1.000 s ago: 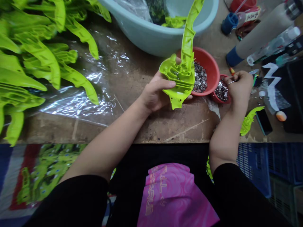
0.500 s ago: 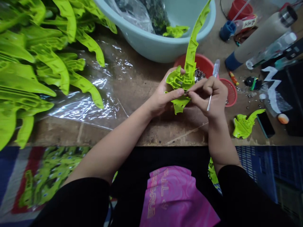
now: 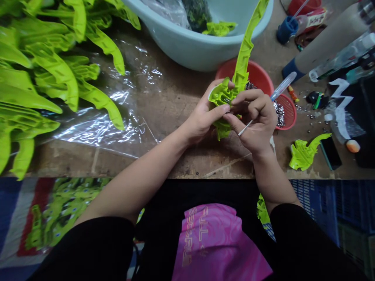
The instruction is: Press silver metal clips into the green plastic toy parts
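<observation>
My left hand grips the wide base of a lime-green plastic blade-shaped part, which stands upright over the wooden bench. My right hand is closed around a small screwdriver with a clear handle. Its fingertips press against the base of the green part. Whether they pinch a small piece is hidden.
A large red bowl and a small red bowl of small metal parts sit behind the hands. A pale blue basin is further back. Several green parts pile on plastic film at left. Another green piece and a phone lie right.
My right hand came from the small red bowl over to the green part and now works at its base. The screwdriver tilted from upright to slanting right. The green part shifted slightly right.
</observation>
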Motion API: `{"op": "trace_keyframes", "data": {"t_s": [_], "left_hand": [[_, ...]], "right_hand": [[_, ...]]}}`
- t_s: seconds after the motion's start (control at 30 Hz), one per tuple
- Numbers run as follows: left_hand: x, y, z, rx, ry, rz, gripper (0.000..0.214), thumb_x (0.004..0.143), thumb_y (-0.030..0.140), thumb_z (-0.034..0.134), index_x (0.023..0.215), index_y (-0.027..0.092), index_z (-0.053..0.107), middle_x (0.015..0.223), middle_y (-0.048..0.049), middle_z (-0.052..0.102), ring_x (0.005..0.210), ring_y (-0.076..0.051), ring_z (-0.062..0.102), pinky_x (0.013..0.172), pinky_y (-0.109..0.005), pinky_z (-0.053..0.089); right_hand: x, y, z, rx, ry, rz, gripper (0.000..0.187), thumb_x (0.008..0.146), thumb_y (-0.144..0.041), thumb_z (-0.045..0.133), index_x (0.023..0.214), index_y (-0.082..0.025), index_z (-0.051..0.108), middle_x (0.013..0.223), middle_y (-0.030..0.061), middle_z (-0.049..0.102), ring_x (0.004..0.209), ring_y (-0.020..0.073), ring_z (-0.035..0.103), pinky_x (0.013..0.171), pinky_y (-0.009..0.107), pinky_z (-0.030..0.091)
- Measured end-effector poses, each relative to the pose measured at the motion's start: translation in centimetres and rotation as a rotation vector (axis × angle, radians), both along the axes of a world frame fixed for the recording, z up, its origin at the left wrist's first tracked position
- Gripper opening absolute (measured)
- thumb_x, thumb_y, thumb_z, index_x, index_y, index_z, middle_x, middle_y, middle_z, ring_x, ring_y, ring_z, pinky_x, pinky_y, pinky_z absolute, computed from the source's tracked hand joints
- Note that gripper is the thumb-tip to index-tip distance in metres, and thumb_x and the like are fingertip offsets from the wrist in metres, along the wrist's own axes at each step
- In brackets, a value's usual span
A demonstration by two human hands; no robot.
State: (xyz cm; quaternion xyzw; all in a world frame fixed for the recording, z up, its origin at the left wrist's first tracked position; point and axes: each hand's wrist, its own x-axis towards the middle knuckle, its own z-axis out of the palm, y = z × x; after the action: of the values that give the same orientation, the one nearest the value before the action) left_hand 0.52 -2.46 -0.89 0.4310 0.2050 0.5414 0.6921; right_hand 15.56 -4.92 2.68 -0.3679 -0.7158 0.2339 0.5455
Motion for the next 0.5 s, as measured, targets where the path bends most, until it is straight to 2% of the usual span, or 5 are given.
{"op": "trace_keyframes", "data": {"t_s": [0.13,0.33,0.5], "left_hand": [[-0.3,-0.3,0.5,-0.022,0.028,-0.036,0.068,0.072,0.054,0.089,0.127,0.030,0.057,0.122,-0.0050,0.070,0.127,-0.027,0.068,0.114,-0.041,0.056],[-0.2,-0.4,0.8,-0.031,-0.001,-0.016,0.069,0.071,0.061,0.090,0.125,0.032,0.058,0.126,-0.0043,0.070,0.132,-0.030,0.068,0.110,-0.044,0.060],[-0.4,-0.7,1.1,-0.054,0.004,-0.071,0.074,0.069,0.063,0.092,0.126,0.030,0.059,0.124,-0.0061,0.071,0.131,-0.032,0.070,0.107,-0.046,0.062]], "right_hand": [[0.2,-0.4,0.4,-0.001,-0.033,0.053,0.051,0.095,-0.039,0.078,0.072,-0.026,0.034,0.093,-0.0013,0.075,0.083,0.0171,0.074,0.081,0.042,0.068],[-0.2,-0.9,1.1,0.002,0.069,-0.125,0.054,0.094,-0.038,0.080,0.071,-0.026,0.033,0.089,-0.0027,0.077,0.086,0.0179,0.077,0.085,0.042,0.068],[0.3,-1.0,1.5,0.056,-0.034,-0.077,0.051,0.094,-0.032,0.079,0.067,-0.025,0.035,0.091,-0.0032,0.081,0.084,0.0180,0.080,0.073,0.037,0.067]]}}
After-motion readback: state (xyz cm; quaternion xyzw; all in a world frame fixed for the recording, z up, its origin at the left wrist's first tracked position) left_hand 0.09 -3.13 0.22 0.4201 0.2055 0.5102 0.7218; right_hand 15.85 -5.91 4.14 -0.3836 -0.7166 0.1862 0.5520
